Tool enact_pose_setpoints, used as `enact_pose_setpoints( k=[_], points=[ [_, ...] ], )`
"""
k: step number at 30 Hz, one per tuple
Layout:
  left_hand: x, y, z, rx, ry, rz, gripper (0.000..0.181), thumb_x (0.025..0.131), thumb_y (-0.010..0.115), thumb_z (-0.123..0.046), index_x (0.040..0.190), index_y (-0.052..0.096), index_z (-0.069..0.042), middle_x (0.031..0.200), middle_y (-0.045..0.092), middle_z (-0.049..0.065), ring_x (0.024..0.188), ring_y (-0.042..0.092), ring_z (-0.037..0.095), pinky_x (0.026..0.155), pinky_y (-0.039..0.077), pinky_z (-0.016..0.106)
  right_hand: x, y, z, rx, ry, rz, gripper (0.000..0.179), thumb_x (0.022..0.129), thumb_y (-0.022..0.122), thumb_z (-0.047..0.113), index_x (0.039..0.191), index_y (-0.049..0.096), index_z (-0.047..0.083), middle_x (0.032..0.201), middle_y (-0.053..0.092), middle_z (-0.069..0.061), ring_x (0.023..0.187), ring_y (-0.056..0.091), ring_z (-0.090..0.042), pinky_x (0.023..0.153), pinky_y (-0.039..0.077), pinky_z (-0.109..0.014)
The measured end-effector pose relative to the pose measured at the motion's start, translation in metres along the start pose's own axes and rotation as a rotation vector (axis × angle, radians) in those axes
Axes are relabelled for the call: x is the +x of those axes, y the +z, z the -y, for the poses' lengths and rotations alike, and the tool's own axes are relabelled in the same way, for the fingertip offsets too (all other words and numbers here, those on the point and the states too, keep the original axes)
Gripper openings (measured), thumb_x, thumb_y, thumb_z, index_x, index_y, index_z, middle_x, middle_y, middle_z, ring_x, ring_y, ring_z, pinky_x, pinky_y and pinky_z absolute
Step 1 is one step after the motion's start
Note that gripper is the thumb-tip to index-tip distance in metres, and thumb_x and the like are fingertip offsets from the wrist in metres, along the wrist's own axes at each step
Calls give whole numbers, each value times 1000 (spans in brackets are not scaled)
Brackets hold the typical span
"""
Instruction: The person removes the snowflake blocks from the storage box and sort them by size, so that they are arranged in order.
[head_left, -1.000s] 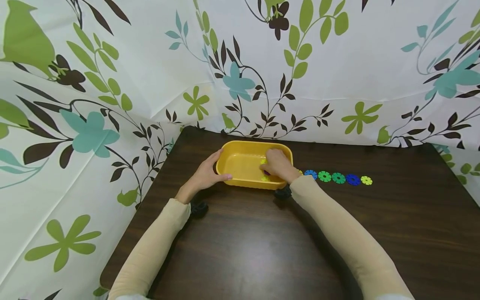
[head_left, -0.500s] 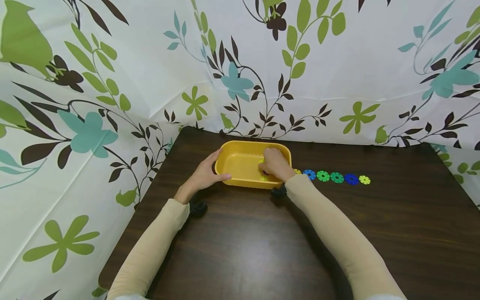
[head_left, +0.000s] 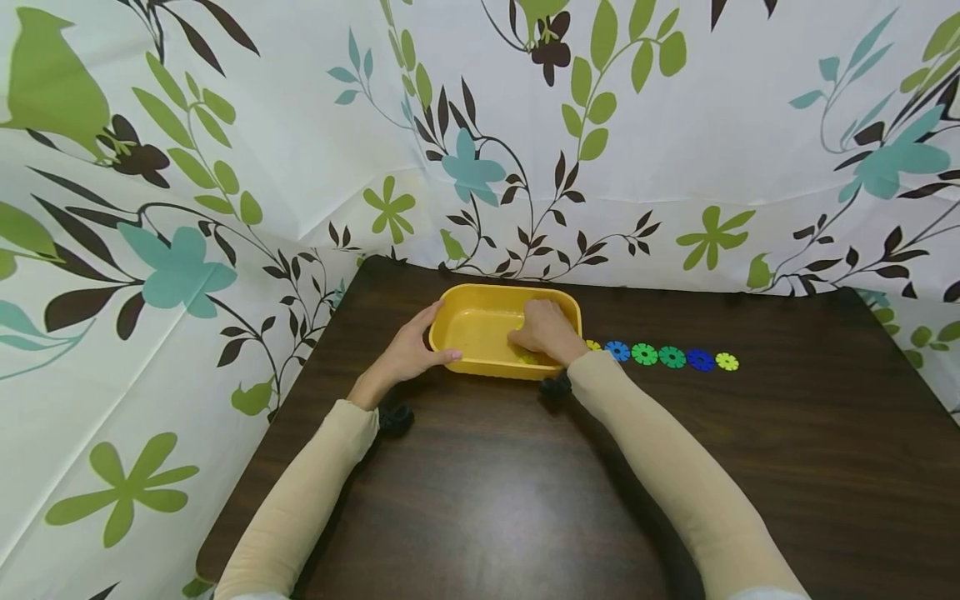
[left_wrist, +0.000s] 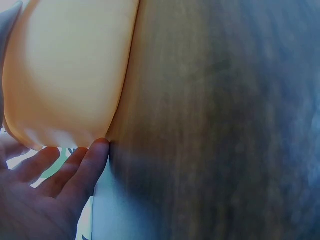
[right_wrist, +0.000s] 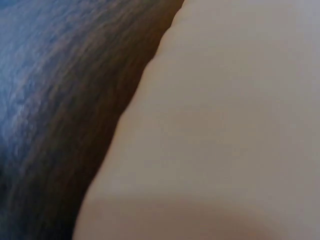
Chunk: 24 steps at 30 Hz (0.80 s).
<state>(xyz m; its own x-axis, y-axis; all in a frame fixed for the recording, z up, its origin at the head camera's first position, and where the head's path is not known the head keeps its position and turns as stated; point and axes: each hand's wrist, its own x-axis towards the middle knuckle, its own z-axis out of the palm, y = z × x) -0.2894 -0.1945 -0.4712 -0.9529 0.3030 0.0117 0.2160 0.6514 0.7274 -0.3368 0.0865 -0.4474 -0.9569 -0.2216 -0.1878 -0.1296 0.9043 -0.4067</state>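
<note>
A yellow plastic tray point(head_left: 476, 329) stands near the back of the dark table. My left hand point(head_left: 408, 348) holds its left end, thumb at the front rim and fingers along the left side. In the left wrist view, the fingers point(left_wrist: 82, 170) of that hand touch the tray's outer wall point(left_wrist: 70, 70). My right hand point(head_left: 549, 329) reaches down into the tray's right part with bent fingers. Bits of yellow-green flower-shaped discs point(head_left: 527, 357) show beneath it. Its fingertips are hidden, so whether they pinch a disc is unclear. The right wrist view has mostly the blurred tray wall point(right_wrist: 210, 125).
A row of flower-shaped discs runs right from the tray: a blue one point(head_left: 618, 351), green ones point(head_left: 644, 354), a dark blue one point(head_left: 701, 360) and a yellow one point(head_left: 727, 362). Black wrist devices point(head_left: 395, 420) sit under both wrists. A patterned cloth point(head_left: 480, 125) hangs behind the table point(head_left: 480, 492).
My right hand has shifted slightly left inside the tray. The purple disc seen by its fingertips a second ago is out of sight now. The left hand keeps its place.
</note>
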Motion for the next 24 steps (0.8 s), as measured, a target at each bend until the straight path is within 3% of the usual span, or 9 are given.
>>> enact_pose_setpoints(
  k=[8,14,18,21,24],
  points=[
    [1,2,0,5,13,4,113,90,89,-46,175,23,-14,183,25,15,169,27,40,137,23,65,-1,-1,-2,9,-23,-34,31,85,72,18,62,52,12,55,41,2,51,44,-16,49,34,-25],
    [1,1,-1,1,14,5,112,90,88,-46,175,24,-13,183,25,15,169,27,40,137,23,65,-5,-5,0,30,-34,-80,30,91,73,22,68,58,9,56,50,0,50,52,-17,51,40,-25],
    [1,1,0,-3,13,6,112,90,88,-47,175,24,-14,183,25,14,169,27,40,137,23,65,-9,-7,-2,57,-81,-149,34,92,75,25,68,56,9,57,57,-2,53,61,-19,55,44,-25],
    [0,1,0,-5,9,5,112,90,88,-46,175,24,-14,183,25,14,169,27,39,137,23,65,-12,-9,-4,53,-140,-220,40,90,76,25,63,51,11,56,49,-1,58,56,-20,59,39,-26],
    [0,0,0,-1,9,5,111,90,88,-46,175,24,-14,183,25,14,169,27,40,137,23,65,-17,-12,-6,53,-163,-274,35,89,77,26,66,58,8,65,46,-2,67,50,-21,60,37,-27]
  ],
)
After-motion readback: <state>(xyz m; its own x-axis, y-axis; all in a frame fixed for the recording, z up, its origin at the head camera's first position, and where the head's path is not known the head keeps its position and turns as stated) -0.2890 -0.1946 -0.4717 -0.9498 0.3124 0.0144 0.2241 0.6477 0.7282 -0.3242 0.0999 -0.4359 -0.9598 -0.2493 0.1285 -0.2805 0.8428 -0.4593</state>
